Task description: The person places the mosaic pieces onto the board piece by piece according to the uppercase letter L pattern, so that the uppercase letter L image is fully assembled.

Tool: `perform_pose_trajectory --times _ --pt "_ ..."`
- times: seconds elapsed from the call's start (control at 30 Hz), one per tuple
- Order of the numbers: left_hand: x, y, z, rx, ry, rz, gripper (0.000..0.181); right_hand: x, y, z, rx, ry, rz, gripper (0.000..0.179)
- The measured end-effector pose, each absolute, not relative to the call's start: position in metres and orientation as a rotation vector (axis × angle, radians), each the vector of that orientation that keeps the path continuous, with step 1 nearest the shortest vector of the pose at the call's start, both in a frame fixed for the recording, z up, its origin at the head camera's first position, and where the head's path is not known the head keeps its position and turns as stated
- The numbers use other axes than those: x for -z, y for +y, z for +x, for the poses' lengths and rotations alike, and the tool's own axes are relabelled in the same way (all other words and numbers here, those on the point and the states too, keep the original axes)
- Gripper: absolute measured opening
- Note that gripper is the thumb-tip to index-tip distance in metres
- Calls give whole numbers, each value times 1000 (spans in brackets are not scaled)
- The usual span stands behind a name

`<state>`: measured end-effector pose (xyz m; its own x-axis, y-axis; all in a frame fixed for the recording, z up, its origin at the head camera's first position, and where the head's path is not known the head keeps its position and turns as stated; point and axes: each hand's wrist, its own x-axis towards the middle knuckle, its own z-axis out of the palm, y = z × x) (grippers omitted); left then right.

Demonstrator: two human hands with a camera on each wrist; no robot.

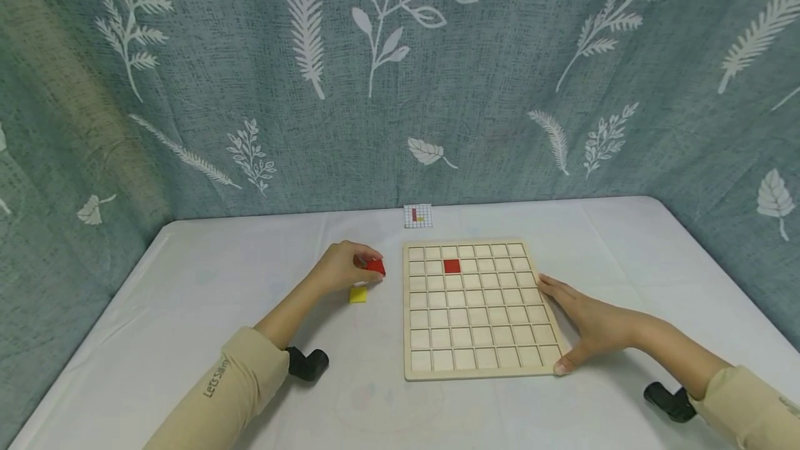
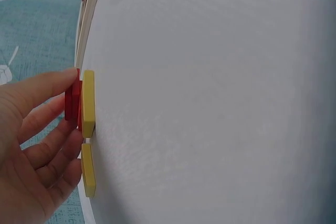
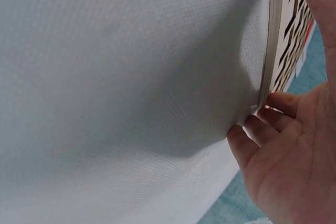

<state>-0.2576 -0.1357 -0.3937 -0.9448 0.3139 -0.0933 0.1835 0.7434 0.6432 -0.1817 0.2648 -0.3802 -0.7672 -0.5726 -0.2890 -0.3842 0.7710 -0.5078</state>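
Observation:
My left hand [image 1: 340, 267] pinches a red square tile [image 1: 376, 267] between thumb and fingers, left of the wooden grid board [image 1: 479, 317]. The left wrist view shows red pieces [image 2: 72, 98] edge-on at the fingertips; how many are held I cannot tell. Beside them are two yellow tiles [image 2: 88, 103]; from the head view one yellow tile [image 1: 358, 294] shows below the hand. Another red tile [image 1: 452, 267] lies in a cell of the board's second row. My right hand [image 1: 594, 325] rests at the board's right side, fingers along the edge, thumb at the near corner.
A small card with a printed grid and coloured squares [image 1: 417, 216] lies at the back of the white-covered table [image 1: 212, 276]. Black wrist devices [image 1: 307, 364] hang below both forearms. A patterned green-blue curtain [image 1: 250, 75] stands behind the table.

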Motion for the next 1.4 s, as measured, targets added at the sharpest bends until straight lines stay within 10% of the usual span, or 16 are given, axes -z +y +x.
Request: perform_pose_trajectory --times 1.4 --pt "394 -137 -257 -990 2745 385 31 382 265 -183 589 2529 -725 129"
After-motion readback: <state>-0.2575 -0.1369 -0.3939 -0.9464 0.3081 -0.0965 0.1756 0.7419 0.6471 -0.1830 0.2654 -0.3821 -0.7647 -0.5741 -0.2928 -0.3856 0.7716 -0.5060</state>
